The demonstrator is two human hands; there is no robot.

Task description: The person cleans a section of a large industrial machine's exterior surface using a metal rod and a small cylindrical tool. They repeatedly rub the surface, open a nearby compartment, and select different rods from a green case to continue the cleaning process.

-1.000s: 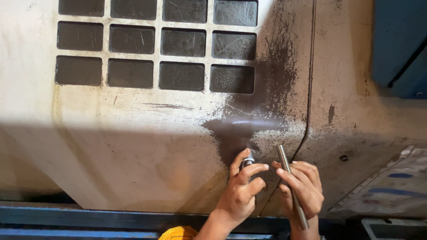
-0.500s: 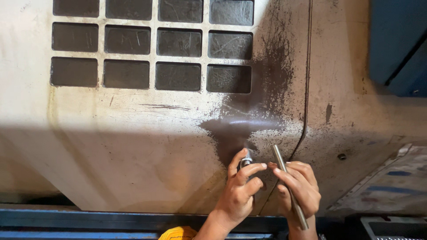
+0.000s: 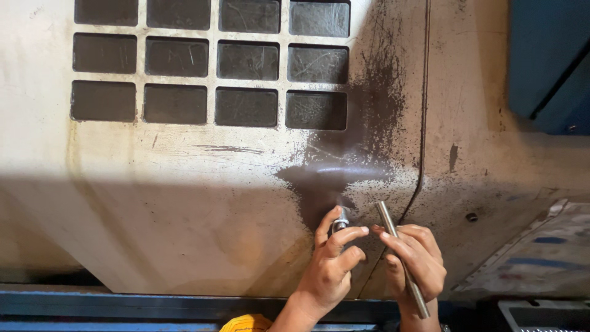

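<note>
Head view, looking down at a worn, dirty beige machine panel point(image 3: 184, 203). Grid of dark rectangular windows point(image 3: 212, 61) across upper left of the panel, three rows visible. Dark grime smear point(image 3: 369, 123) runs down right of the grid and spreads toward the hands. Curved seam line point(image 3: 423, 123) runs top to bottom, splitting main panel from a right-hand panel section point(image 3: 485, 184). Small dark bolt hole point(image 3: 471, 217) on that right section. Lower half of the panel lies in shadow, upper half lit.

Left hand point(image 3: 329, 267): comes up from the bottom edge, grip clenched on a small metal handle point(image 3: 340, 222) sticking out of the panel just below the smear. Thumb on its left side, index finger curled across the front. Handle is shiny, mostly covered by fingers; exact shape hard to tell.

Right hand point(image 3: 415, 261): just beside the left hand, not quite touching it. Grip clenched round a thin steel rod point(image 3: 399, 255), held slanted, upper end pointing up-left near the seam, lower end sticking out past the wrist. Rod tip close to the panel; contact cannot be told.

Blue frame rail point(image 3: 123, 304) along the bottom. Yellow item point(image 3: 246, 323) at bottom edge by the left wrist, partly cut off. Blue machine part point(image 3: 547, 55) upper right. Grey, blue-marked surface point(image 3: 534, 252) lower right.
</note>
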